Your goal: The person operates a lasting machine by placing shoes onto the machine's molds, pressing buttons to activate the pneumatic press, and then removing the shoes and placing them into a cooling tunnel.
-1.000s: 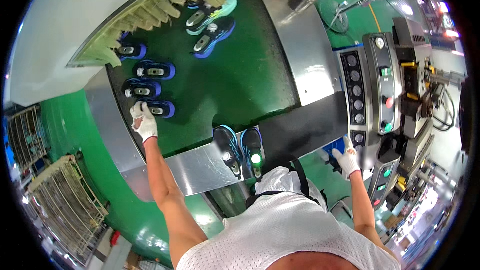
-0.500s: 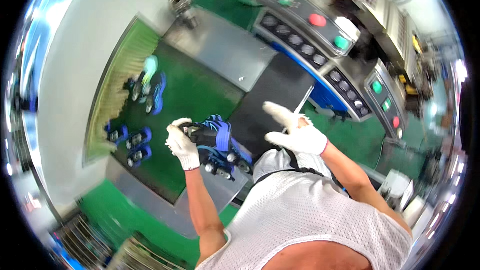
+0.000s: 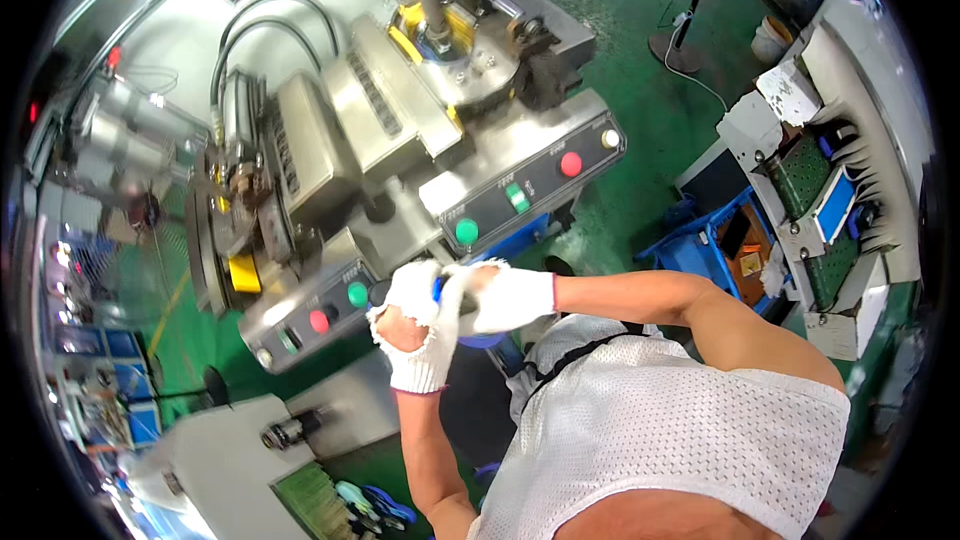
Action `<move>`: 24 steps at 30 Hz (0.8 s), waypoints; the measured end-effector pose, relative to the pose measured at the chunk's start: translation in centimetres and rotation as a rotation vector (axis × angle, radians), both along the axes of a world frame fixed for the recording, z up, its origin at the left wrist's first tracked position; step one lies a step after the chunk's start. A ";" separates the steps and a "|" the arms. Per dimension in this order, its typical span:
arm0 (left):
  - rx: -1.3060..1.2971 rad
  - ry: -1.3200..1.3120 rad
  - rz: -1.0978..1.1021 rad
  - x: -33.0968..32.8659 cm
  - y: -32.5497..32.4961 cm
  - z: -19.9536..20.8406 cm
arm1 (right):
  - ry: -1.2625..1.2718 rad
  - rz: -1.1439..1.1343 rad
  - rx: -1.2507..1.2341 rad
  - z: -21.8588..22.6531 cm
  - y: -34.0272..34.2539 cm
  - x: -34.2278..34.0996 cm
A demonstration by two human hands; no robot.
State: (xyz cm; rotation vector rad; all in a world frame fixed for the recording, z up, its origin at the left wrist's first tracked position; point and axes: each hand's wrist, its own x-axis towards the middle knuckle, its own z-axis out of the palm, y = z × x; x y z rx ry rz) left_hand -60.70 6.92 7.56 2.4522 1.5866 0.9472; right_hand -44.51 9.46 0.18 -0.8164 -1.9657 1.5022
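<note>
My left hand (image 3: 408, 325) and my right hand (image 3: 500, 298), both in white knit gloves, meet in front of the machine's control panel. Their fingers are closed together around a blue-and-black shoe (image 3: 439, 287). Only small blue and dark bits of it show; the gloves hide the rest. Just beyond the hands stands a metal machine (image 3: 330, 120) with a slanted panel (image 3: 540, 175) of red, green and white buttons.
Several blue-and-black shoes (image 3: 385, 508) lie on a green surface at the lower left. At the right are a blue crate (image 3: 690, 255) with small items and a rack (image 3: 855, 290) with green perforated plates. A stand (image 3: 690, 10) rises from the green floor at the far right.
My view has swung right, from the shoes on the green mat to the machine. My hands, apart before, have come together around the shoe that my left hand held.
</note>
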 end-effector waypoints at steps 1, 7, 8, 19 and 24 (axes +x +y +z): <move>0.011 -0.068 -0.043 2.1 2.1 1.1 | 0.013 -0.120 -0.013 1.1 1.3 2.4; -0.109 -0.474 -0.009 10.8 16.7 2.0 | 0.369 -0.537 -0.463 4.7 2.5 17.3; -0.198 -0.574 0.008 10.9 20.4 -0.8 | 0.429 -0.575 -0.561 3.7 2.2 18.8; -0.546 -0.160 0.437 19.1 46.8 -14.9 | 0.230 -1.150 -0.550 5.3 1.3 26.5; -0.576 -0.450 0.407 18.3 49.5 -13.2 | 0.348 -1.134 -0.700 4.7 3.2 25.9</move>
